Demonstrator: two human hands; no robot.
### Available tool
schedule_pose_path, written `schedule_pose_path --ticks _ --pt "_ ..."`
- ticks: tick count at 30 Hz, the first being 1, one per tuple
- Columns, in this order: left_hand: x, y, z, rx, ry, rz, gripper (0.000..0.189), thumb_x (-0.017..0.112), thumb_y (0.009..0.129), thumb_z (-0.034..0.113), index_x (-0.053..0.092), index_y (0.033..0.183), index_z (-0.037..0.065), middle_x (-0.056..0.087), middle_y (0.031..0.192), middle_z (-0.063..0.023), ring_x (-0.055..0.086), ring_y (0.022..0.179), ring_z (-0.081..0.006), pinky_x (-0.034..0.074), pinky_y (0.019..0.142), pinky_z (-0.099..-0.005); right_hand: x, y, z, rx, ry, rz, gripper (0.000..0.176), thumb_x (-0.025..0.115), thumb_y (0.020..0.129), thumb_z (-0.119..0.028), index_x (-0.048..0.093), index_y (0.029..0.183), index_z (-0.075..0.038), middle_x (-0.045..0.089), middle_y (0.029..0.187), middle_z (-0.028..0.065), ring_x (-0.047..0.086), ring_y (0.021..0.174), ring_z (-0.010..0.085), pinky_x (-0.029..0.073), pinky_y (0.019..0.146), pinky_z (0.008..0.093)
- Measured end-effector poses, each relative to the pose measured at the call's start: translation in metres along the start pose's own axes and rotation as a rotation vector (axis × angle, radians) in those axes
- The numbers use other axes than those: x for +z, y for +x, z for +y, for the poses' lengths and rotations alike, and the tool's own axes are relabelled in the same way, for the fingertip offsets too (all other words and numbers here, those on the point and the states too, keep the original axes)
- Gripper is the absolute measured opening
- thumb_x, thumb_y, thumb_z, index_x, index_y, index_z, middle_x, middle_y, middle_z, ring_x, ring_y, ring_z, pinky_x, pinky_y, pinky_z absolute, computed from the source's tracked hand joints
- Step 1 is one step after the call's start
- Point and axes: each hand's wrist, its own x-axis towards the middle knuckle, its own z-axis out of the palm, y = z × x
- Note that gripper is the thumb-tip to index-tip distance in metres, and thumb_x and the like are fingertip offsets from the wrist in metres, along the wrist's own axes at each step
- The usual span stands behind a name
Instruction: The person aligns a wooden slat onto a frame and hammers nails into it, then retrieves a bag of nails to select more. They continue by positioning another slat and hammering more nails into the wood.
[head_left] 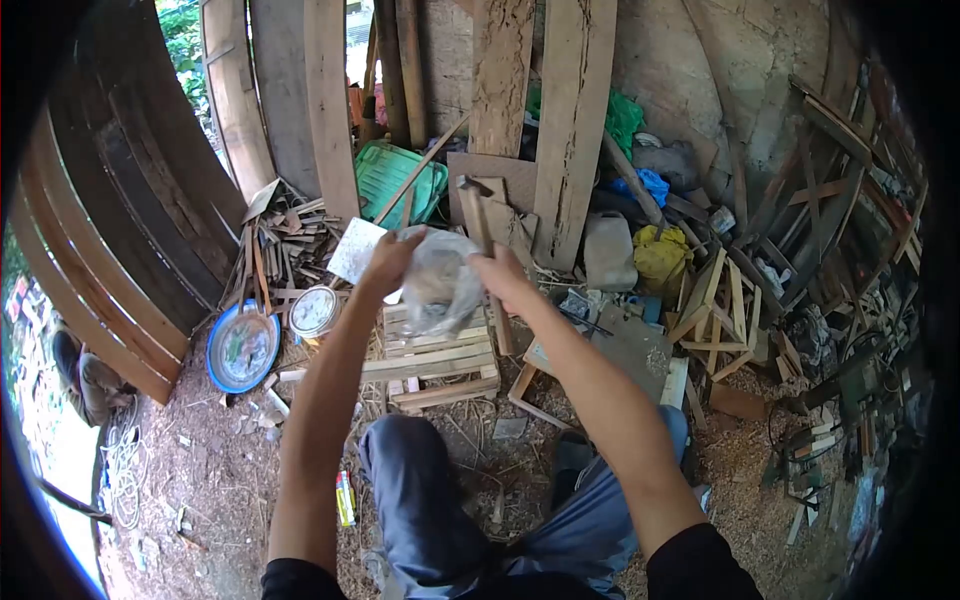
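Note:
Out in front of me, a clear plastic bag (440, 290) is stretched between both hands, with something brownish showing through it. My left hand (393, 262) pinches the bag's left upper edge. At its other side, my right hand (505, 280) grips the bag's edge together with a hammer (480, 215), whose head points up and whose wooden handle hangs down past the fingers. Beneath the bag sits a low stack of wooden slats (430, 368), partly covered by it. A white board (355, 248) lies just beyond my left hand.
On the left stand a blue-rimmed basin (243, 347) and a round tub (313, 310). A green crate (400, 180) leans behind, near upright planks (575, 130). To the right are a jerrycan (609, 252), a yellow bag (661, 258) and scrap-wood frames (722, 310). A person (95, 380) is at far left.

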Motion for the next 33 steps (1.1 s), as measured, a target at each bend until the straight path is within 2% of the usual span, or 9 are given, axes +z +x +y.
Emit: schedule_pose_path --ticks 8,10,12,19,24,28,29,32,33 --pt "0.081 0.074 -0.045 0.133 -0.070 0.052 0.047 0.063 0.090 0.035 0.047 0.111 -0.003 0.060 0.095 -0.0132 0.057 0.081 -0.0165 0.050 0.065 -0.0334 -0.063 0.089 0.081 0.115 -0.052 0.169 0.048 0.063 0.080 -0.023 0.055 0.113 0.011 0.063 0.105 0.0235 0.063 0.096 0.0297 0.049 0.079 0.0379" --pt "0.093 0.097 -0.055 0.101 -0.079 0.071 0.042 0.061 0.091 0.035 0.048 0.108 -0.002 0.059 0.092 -0.0113 0.055 0.079 -0.0157 0.048 0.065 -0.0327 -0.070 0.092 0.066 0.138 -0.020 0.170 0.044 0.063 0.080 -0.020 0.056 0.113 0.009 0.063 0.106 0.0221 0.063 0.095 0.0283 0.048 0.080 0.0378" --pt "0.097 0.128 -0.071 0.132 0.064 0.090 0.040 0.059 0.092 0.035 0.050 0.106 -0.001 0.059 0.092 -0.0107 0.054 0.079 -0.0156 0.047 0.068 -0.0321 -0.076 0.113 0.076 0.112 0.071 0.131 0.028 0.062 0.084 -0.018 0.060 0.102 0.004 0.062 0.086 0.0114 0.059 0.073 0.0195 0.048 0.061 0.0354" --pt "0.073 0.229 -0.150 0.146 0.284 0.006 0.039 0.059 0.092 0.034 0.051 0.106 -0.002 0.058 0.091 -0.0126 0.052 0.083 -0.0174 0.044 0.074 -0.0339 -0.055 0.209 0.166 0.317 0.006 0.227 0.048 0.065 0.079 -0.016 0.052 0.120 0.006 0.059 0.117 0.0236 0.059 0.105 0.0304 0.047 0.087 0.0378" --pt "0.031 0.293 -0.212 0.112 0.411 0.033 0.039 0.059 0.092 0.034 0.052 0.104 -0.003 0.058 0.087 -0.0136 0.052 0.080 -0.0184 0.044 0.073 -0.0344 -0.022 0.274 0.242 0.370 -0.148 0.155 0.054 0.066 0.079 -0.020 0.049 0.123 0.006 0.053 0.124 0.0274 0.053 0.117 0.0348 0.044 0.094 0.0391" --pt "-0.009 0.322 -0.257 0.132 0.704 -0.019 0.037 0.062 0.088 0.031 0.053 0.103 -0.002 0.060 0.090 -0.0196 0.058 0.084 -0.0289 0.045 0.075 -0.0375 0.008 0.305 0.290 0.415 -0.308 0.071 0.057 0.068 0.078 -0.024 0.049 0.123 0.007 0.052 0.125 0.0279 0.051 0.117 0.0385 0.044 0.095 0.0413" --pt "-0.019 0.326 -0.266 0.075 0.772 -0.088 0.036 0.062 0.087 0.027 0.052 0.106 -0.001 0.060 0.093 -0.0251 0.059 0.090 -0.0374 0.046 0.080 -0.0414 0.017 0.308 0.303 0.418 -0.310 0.067 0.057 0.068 0.078 -0.024 0.049 0.123 0.007 0.052 0.125 0.0279 0.051 0.117 0.0385 0.044 0.095 0.0413" --pt "-0.028 0.322 -0.286 0.001 1.031 -0.079 0.039 0.062 0.086 0.024 0.049 0.111 -0.003 0.060 0.095 -0.0266 0.058 0.095 -0.0423 0.046 0.082 -0.0458 0.038 0.314 0.338 0.391 -0.615 0.160 0.043 0.070 0.079 -0.025 0.060 0.112 0.000 0.061 0.111 0.0262 0.061 0.102 0.0358 0.048 0.084 0.0419" --pt "-0.027 0.315 -0.291 0.123 1.083 0.001 0.046 0.063 0.084 0.024 0.044 0.114 -0.006 0.059 0.100 -0.0268 0.058 0.094 -0.0444 0.047 0.081 -0.0464 0.039 0.316 0.343 0.337 -0.657 0.137 0.044 0.070 0.079 -0.026 0.059 0.113 0.000 0.062 0.108 0.0253 0.061 0.102 0.0366 0.049 0.084 0.0428"
